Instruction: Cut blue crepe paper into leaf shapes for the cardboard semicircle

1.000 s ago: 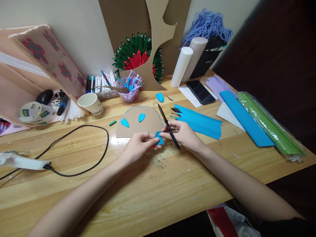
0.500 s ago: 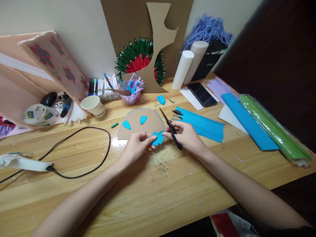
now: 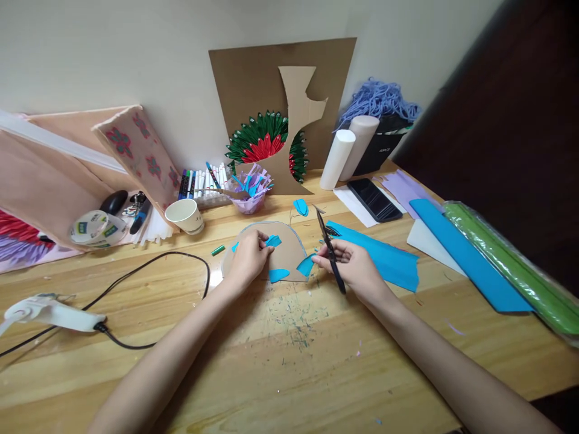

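Observation:
My right hand [image 3: 357,268] is closed around black scissors [image 3: 333,260], blades pointing up and away. Its thumb and fingertips also pinch a blue paper petal [image 3: 306,266] over the right edge of the rounded cardboard piece [image 3: 289,241]. Over the middle of that cardboard, my left hand [image 3: 250,256] has its fingers pinched together at another blue petal [image 3: 273,241]; the hand partly hides it. One loose blue petal [image 3: 279,275] rests at the cardboard's near edge. A further bit of blue shows behind my left hand.
Blue crepe paper [image 3: 389,256] lies to the right, near a phone [image 3: 374,199] and a wrapped green roll [image 3: 506,265]. On the left are a paper cup [image 3: 184,216] and a white glue gun [image 3: 58,313] with its black cord. A scrap-filled purple bowl [image 3: 250,202] stands behind.
My hands have moved apart, each now with blue paper at its fingertips. My left hand has shifted over the cardboard. A loose petal now lies at its near edge. The view has tilted upward.

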{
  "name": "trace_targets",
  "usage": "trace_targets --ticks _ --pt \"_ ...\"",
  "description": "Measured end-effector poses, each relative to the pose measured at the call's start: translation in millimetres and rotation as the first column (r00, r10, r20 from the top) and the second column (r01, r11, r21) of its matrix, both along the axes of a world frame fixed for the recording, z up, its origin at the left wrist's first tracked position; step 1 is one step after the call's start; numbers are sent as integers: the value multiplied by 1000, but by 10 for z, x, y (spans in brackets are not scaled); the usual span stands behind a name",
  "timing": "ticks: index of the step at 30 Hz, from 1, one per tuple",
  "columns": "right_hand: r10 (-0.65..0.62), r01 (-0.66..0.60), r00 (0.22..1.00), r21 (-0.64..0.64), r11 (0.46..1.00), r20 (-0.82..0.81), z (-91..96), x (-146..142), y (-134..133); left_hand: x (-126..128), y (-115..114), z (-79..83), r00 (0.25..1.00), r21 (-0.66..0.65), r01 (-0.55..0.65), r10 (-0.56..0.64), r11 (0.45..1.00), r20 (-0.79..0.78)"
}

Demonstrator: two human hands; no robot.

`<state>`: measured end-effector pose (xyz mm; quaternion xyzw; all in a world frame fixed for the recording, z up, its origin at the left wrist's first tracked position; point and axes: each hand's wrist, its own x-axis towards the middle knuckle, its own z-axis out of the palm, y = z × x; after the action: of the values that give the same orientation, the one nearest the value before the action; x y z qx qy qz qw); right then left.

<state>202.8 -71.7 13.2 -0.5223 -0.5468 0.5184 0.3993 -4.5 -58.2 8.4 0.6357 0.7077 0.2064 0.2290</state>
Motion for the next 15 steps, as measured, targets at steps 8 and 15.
trace_targets --ticks 8,15 --pt "8 -13 996 -63 998 -84 46 29 20 22 -116 82 896 -135 218 -144 967 420" --pt "-2 -6 996 -79 997 -93 48 46 37 28 -145 155 889 -134 311 -238 941 392"
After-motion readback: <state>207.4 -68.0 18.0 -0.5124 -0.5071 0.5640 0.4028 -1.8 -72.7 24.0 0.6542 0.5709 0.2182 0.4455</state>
